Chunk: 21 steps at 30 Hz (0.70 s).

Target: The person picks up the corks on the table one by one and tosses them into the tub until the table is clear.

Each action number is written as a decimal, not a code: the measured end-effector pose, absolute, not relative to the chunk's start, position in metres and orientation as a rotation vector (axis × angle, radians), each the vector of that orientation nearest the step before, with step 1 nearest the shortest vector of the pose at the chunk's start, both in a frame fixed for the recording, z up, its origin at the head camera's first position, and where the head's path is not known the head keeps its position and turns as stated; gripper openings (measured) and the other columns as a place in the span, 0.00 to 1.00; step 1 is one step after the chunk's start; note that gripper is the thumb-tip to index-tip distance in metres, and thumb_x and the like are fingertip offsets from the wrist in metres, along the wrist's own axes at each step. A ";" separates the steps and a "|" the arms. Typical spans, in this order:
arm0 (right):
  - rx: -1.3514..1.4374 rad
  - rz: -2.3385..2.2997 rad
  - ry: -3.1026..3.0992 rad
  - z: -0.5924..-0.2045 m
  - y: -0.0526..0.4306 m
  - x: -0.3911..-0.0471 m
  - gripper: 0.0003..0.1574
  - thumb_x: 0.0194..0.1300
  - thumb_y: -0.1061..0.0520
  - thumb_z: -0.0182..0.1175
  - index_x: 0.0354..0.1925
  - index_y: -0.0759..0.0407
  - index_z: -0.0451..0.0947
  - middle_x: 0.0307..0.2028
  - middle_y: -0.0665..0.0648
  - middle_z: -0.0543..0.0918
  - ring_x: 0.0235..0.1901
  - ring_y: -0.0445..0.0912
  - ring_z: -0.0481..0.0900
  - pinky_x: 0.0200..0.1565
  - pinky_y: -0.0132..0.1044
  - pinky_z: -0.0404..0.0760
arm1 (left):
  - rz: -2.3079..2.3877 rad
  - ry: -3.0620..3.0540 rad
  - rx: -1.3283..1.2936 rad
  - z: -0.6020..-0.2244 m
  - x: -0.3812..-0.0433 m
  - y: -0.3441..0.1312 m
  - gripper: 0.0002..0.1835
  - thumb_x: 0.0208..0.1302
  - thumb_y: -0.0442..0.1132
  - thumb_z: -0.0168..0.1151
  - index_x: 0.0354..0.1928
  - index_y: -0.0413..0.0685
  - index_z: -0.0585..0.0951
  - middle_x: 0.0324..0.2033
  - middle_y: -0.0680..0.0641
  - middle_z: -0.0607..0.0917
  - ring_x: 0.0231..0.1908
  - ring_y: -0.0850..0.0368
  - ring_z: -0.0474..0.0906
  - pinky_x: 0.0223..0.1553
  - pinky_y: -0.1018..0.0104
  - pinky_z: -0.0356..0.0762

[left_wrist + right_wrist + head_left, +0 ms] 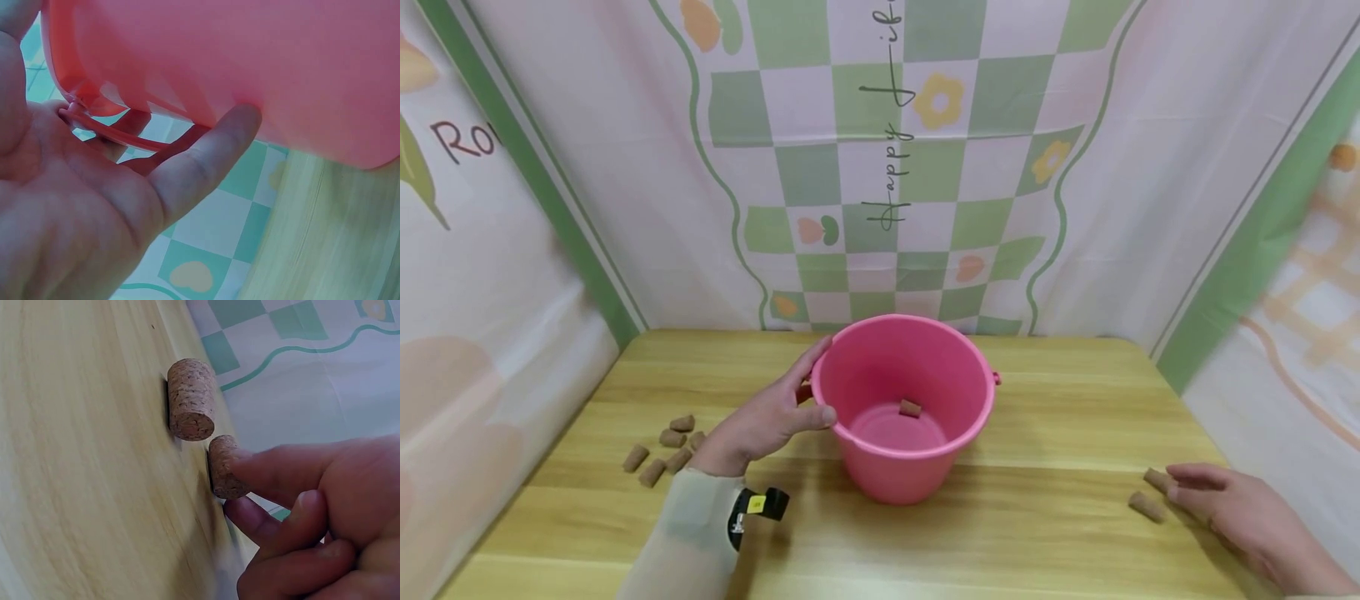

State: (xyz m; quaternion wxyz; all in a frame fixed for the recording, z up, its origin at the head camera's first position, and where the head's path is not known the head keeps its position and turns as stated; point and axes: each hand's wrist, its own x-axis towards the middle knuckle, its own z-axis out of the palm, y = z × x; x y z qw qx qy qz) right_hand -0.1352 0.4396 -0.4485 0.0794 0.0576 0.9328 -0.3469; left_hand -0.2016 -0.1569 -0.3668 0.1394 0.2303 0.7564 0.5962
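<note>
One cork inside the bucket, eight visible outside: six corks beside the left hand, two corks by the right hand. Probably early going, then, with most left to do. Left hand spread wide against the bucket's side. Right hand with fingertips barely parted at the farther cork; pinch or mere touch, impossible to say. On the back cloth, sideways, "Happy Li", cut off above; on the left cloth, "Ro". On the strap, a yellow label, too small to read.
</note>
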 end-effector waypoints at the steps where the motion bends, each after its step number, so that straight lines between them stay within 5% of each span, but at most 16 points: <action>1: 0.167 -1.036 2.791 -0.448 0.440 -0.136 0.44 0.69 0.38 0.61 0.66 0.71 0.69 0.64 0.76 0.69 0.60 0.69 0.64 0.41 0.33 0.66 | 1.726 2.183 0.667 -0.367 -0.202 -0.157 0.54 0.57 0.56 0.73 0.78 0.75 0.48 0.73 0.56 0.57 0.67 0.44 0.62 0.52 0.53 0.78; 8: 0.113 -0.953 2.900 -0.453 0.441 -0.138 0.41 0.69 0.38 0.61 0.62 0.70 0.74 0.62 0.78 0.69 0.59 0.76 0.62 0.52 0.67 0.60 | 1.732 2.177 0.672 -0.366 -0.202 -0.157 0.55 0.57 0.56 0.74 0.79 0.73 0.47 0.73 0.56 0.58 0.66 0.43 0.62 0.52 0.53 0.78; 21: 0.110 -0.978 2.818 -0.448 0.439 -0.140 0.41 0.72 0.38 0.57 0.65 0.71 0.71 0.64 0.78 0.67 0.61 0.80 0.57 0.52 0.69 0.60 | 1.733 2.167 0.692 -0.368 -0.203 -0.157 0.55 0.58 0.56 0.73 0.79 0.74 0.47 0.73 0.53 0.58 0.66 0.41 0.63 0.52 0.53 0.78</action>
